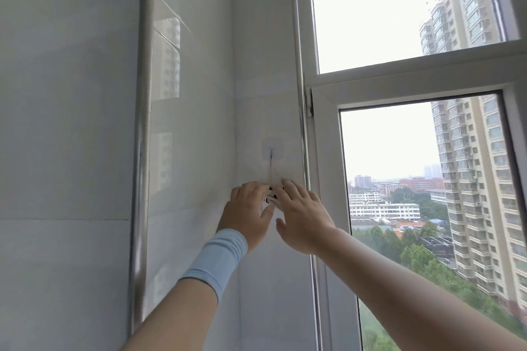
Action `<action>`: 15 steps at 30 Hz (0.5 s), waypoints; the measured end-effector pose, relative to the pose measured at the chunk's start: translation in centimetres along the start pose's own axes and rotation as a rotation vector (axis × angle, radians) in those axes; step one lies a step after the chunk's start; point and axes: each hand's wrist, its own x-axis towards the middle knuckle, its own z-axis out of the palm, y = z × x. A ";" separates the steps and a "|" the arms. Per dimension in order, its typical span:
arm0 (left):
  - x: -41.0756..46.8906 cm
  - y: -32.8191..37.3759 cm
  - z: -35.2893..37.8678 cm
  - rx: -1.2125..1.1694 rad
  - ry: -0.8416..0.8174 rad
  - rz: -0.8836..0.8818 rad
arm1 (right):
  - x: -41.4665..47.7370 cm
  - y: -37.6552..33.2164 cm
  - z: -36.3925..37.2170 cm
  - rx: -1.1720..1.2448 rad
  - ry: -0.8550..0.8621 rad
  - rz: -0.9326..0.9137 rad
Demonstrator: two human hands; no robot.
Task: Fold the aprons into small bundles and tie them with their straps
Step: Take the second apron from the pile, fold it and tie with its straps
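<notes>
Fingers of left hand and right hand bunched on a white-and-black piece below the wall hook, grip unclear. Lift upward, not outward.

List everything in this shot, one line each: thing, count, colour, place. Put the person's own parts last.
wall hook: 1, clear pad, on the white wall just above the hands
small item: 1, white and black, between the two hands, mostly hidden, kind unclear
pipe: 1, silver, upright, left of the hook
wall tiles: several, glossy white, left and centre
window frame: 1, white, right side, panes above and below
apartment blocks: several, beige, outside at right
trees: many, green, outside, low
sleeve: 1, light blue, on the left forearm
left hand: 1, at the item, grip unclear
right hand: 1, fingers straight, touching the item
</notes>
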 end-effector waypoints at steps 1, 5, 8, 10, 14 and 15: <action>-0.7 0.3 0.1 -0.021 0.017 -0.007 | -0.7 -0.1 0.0 0.032 0.040 -0.006; -4.7 1.9 1.4 -0.077 -0.028 -0.066 | -5.1 -0.2 1.2 0.133 0.167 0.008; -8.6 3.0 3.0 -0.168 -0.158 -0.160 | -9.2 -0.2 3.4 0.282 0.194 0.047; -12.2 3.7 5.0 -0.171 -0.298 -0.219 | -13.0 -0.2 5.8 0.351 0.091 0.105; -20.4 5.3 9.4 -0.194 -0.572 -0.341 | -21.4 0.1 11.0 0.404 -0.273 0.223; -22.4 5.7 10.5 -0.195 -0.632 -0.360 | -23.3 0.2 12.2 0.404 -0.348 0.241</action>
